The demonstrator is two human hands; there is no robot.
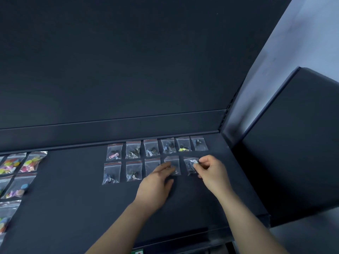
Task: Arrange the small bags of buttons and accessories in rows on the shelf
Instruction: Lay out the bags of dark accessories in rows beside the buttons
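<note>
I take the bag with the yellow-green piece (184,144) as my mark. It lies in the back row on the dark shelf (73,180), second from that row's right end. One more small bag (199,143) lies just to its right, and four lie in line to its left. The farthest of those is the bag with the pink piece (114,152).

Just in front of my mark and a little to the right lies the crinkled bag (190,165). My right hand (212,171) pinches its right edge, with thumb and curled fingers clamped on the plastic.

In front of the mark and a little to the left lies the dim bag (173,163). My left hand (154,182) reaches to it with fingers straight and close together, the tips resting on its lower part. That hand is blurred, so I cannot tell how hard it presses.

Three more front-row bags (134,170) continue to the left of the mark, and my left hand partly covers the one nearest it.

Well to the left of the mark, at the view's edge, lie the colourful button bags (12,163), apart from both rows.
</note>
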